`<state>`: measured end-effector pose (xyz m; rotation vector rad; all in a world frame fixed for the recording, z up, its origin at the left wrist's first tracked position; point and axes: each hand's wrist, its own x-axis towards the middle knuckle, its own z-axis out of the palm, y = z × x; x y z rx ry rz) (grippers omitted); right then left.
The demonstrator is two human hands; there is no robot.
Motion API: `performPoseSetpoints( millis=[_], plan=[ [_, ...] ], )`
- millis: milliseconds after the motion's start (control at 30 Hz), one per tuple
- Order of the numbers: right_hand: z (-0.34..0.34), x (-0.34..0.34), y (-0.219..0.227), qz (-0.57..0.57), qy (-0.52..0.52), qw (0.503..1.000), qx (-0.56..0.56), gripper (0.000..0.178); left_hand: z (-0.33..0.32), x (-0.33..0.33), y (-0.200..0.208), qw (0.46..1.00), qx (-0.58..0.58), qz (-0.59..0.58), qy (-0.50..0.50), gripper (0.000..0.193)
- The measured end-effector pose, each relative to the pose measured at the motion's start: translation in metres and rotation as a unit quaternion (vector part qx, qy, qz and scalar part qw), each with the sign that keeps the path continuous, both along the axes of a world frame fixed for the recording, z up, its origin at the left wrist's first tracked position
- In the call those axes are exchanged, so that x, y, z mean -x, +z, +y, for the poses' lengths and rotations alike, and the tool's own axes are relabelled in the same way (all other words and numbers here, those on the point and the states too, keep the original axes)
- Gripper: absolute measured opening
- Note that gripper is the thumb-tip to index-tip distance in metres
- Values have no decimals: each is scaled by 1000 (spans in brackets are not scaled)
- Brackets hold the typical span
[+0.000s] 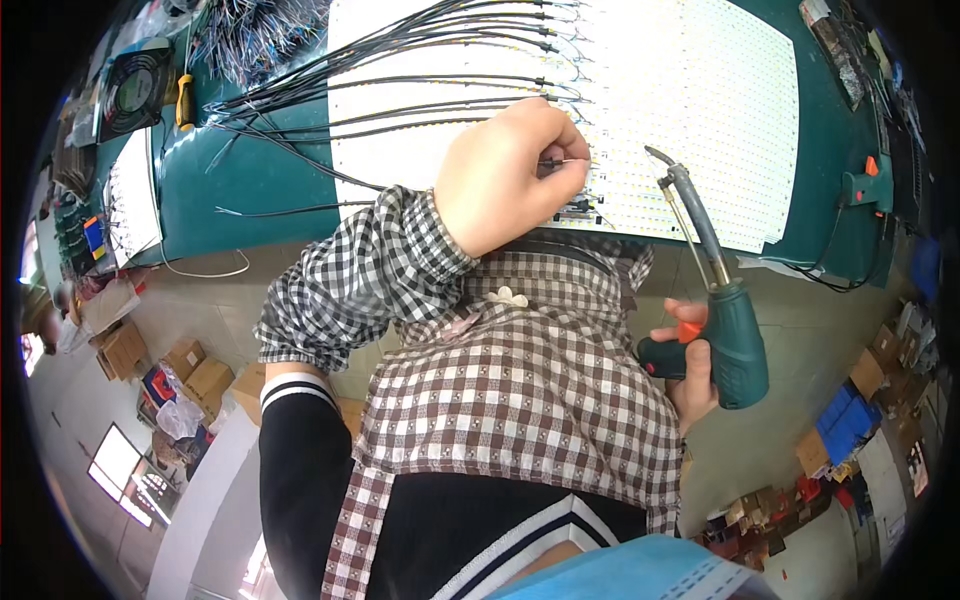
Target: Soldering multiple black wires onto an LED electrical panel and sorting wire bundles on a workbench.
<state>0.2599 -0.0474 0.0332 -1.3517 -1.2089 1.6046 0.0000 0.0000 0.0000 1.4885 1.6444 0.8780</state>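
Observation:
A large white panel (690, 120) covered with rows of small yellowish marks lies on the green bench. My left hand (515, 178) rests over its front part, thumb and fingers pinched on the end of a black cable (548, 166). Thin bare wire sticks out by the fingertips. My right hand (695, 385) grips the handle of a dark green soldering gun (738, 345) with an orange trigger, held in front of the bench edge. Its bent tip (657, 155) points up and left above the panel, apart from the cable. Several black cables (430, 80) run across the panel's left half, their thin wires along its middle.
A bundle of loose wires (255, 40) lies at the back left, near a yellow-handled screwdriver (185, 102) and a black fan (135, 90). Another green tool with an orange trigger (868, 188) rests on the green bench (240, 180) at the right. Cardboard boxes (207, 388) stand on the floor.

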Motion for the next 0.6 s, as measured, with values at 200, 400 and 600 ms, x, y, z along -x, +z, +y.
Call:
performPoseSetpoints(
  millis=[200, 400, 600],
  plan=[
    [-4, 0, 1, 22, -15, 999, 18, 41, 1, -3, 3, 998, -19, 64, -2, 11],
    [-4, 5, 4, 13, -13, 1000, 21, 37, 2, -4, 2, 996, -17, 83, 12, 9],
    [-5, 8, 8, 29, 2, 999, 17, 28, 4, -3, -2, 995, -44, 89, 3, 8]
  ],
)
